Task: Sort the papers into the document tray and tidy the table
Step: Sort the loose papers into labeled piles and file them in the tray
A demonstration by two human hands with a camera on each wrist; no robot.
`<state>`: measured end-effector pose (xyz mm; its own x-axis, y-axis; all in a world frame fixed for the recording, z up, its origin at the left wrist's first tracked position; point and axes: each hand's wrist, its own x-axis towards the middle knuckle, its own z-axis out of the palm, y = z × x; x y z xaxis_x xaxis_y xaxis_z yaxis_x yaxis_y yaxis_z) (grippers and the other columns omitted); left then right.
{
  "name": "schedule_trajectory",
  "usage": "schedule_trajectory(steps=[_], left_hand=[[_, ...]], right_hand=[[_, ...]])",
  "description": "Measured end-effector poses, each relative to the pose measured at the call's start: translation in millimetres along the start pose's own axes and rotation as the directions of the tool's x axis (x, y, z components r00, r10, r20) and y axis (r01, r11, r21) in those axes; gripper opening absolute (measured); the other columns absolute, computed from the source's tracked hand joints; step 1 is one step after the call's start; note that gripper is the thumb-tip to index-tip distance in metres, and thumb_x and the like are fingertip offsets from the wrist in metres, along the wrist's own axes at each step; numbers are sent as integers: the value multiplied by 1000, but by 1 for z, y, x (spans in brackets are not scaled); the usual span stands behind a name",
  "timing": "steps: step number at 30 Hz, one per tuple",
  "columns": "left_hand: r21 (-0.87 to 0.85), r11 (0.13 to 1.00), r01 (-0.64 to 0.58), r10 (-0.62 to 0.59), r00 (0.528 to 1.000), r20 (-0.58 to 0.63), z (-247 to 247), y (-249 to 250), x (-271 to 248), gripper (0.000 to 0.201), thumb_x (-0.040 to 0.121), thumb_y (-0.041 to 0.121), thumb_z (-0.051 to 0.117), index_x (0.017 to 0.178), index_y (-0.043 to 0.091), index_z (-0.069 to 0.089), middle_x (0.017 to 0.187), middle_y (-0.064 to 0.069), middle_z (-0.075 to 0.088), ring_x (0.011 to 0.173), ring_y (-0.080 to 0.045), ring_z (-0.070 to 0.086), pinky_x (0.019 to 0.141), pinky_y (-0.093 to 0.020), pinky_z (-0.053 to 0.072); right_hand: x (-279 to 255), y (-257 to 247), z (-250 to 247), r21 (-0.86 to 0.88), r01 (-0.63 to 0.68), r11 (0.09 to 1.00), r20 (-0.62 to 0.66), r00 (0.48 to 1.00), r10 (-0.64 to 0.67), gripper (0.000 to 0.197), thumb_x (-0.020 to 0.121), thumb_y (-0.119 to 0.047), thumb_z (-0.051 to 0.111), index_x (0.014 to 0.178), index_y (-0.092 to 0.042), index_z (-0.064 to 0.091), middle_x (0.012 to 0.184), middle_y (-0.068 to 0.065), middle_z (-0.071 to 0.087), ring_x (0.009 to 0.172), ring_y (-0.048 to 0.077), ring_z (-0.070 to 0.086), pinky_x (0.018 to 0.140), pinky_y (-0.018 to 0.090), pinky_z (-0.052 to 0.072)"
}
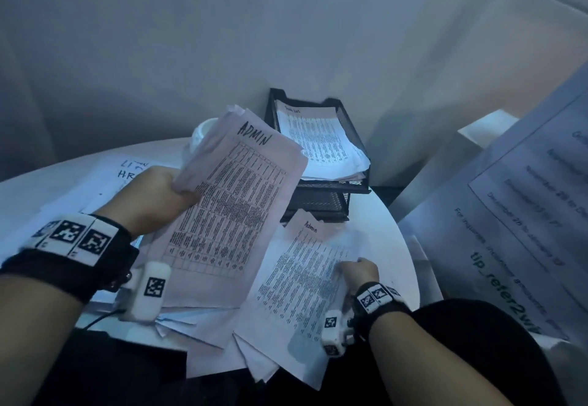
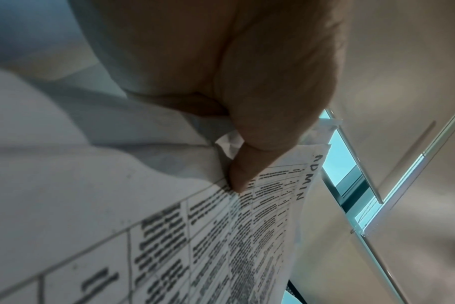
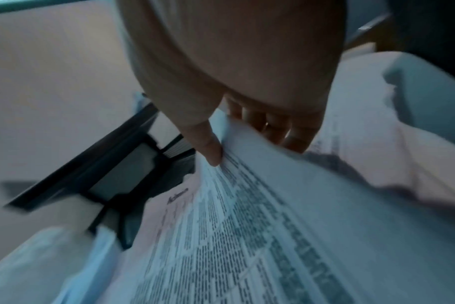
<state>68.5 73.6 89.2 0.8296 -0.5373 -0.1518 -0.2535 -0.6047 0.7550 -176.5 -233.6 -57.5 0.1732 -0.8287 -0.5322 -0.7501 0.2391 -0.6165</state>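
Observation:
My left hand (image 1: pixel 171 189) grips a sheaf of printed sheets headed "ADMIN" (image 1: pixel 235 202) and holds it above the table; its thumb (image 2: pixel 247 168) presses on the top sheet (image 2: pixel 221 236). My right hand (image 1: pixel 358 270) pinches the right edge of another "Admin" sheet (image 1: pixel 302 278) lying on the pile; the thumb (image 3: pixel 210 148) is on top and the fingers (image 3: pixel 275 127) are underneath. The black mesh document tray (image 1: pixel 345 122) stands at the back of the table with printed sheets (image 1: pixel 318 141) in its top tier.
More loose papers (image 1: pixel 216 329) overhang the near edge of the round white table (image 1: pixel 381 224). Handwritten sheets (image 1: pixel 105 183) lie at the left. A white cup (image 1: pixel 202 136) sits behind the held sheaf. A large printed notice (image 1: pixel 525 214) leans at the right.

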Motion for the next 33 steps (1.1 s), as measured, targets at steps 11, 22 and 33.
schedule_trajectory(steps=[11,22,33], left_hand=[[80,996,24,-13,991,-135,-8,3,3,29,98,15,55,69,16,54,65,-6,58,58,-24,52,53,-31,36],[-493,869,-40,119,985,129,15,24,-19,18,101,20,60,101,14,77,95,-4,82,89,-22,78,87,-44,58],[-162,949,-271,284,956,67,28,28,-22,5,94,34,75,98,31,73,89,14,77,84,-1,73,78,-24,58]], right_hand=[[-119,-107,-47,334,703,628,-73,683,-726,15,97,-18,73,105,-6,71,90,12,75,74,17,71,59,36,63],[-113,-104,-19,788,226,573,84,882,-464,34,102,-12,59,134,-1,60,126,21,72,115,42,70,100,61,54],[-140,-111,-1,670,465,579,-39,801,-597,15,98,-2,66,111,1,70,101,11,80,89,21,78,74,34,65]])
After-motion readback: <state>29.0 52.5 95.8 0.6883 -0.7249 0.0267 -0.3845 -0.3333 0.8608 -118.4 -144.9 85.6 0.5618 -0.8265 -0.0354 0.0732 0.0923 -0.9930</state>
